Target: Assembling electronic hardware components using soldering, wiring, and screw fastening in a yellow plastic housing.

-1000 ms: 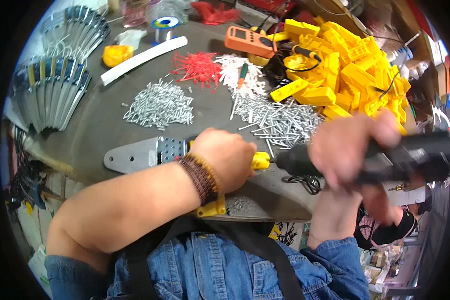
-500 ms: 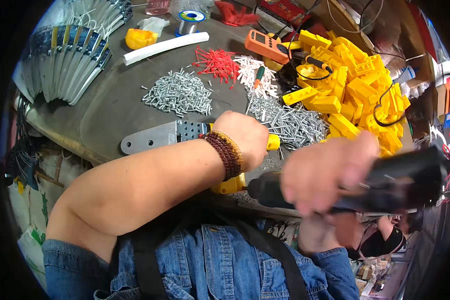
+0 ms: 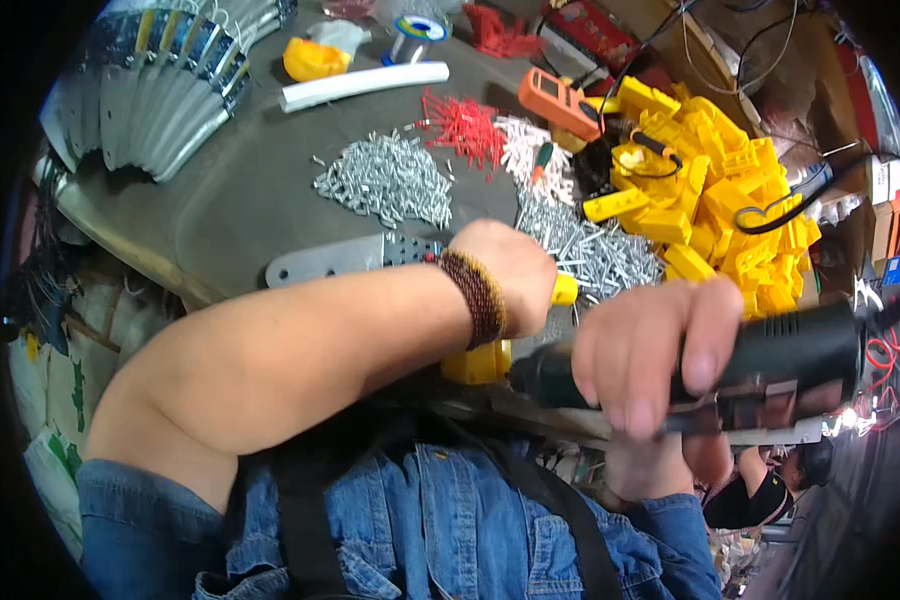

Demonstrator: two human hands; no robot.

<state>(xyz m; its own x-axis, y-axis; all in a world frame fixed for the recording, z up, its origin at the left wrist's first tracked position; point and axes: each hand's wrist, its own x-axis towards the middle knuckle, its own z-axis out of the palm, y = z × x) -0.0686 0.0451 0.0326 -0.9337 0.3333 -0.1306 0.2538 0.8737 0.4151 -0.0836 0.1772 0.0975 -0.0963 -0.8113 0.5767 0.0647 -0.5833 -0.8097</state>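
My left hand, a woven bracelet at its wrist, is closed over a yellow plastic housing at the near edge of the table. The housing's middle is hidden under the hand. A grey metal plate with a rounded end reaches out leftward from beneath that hand. My right hand grips a black electric screwdriver, held level. Its nose points left and is close beside the yellow housing; whether the bit touches a screw cannot be seen.
Beyond my hands lie piles of silver screws, longer screws, red pieces and white pieces. Yellow housings are heaped right, by an orange meter. Metal plates fan out far left. Another person is lower right.
The whole view has shifted, so the table's things appear farther right. My right hand and the screwdriver show less motion blur. Both hands keep their holds.
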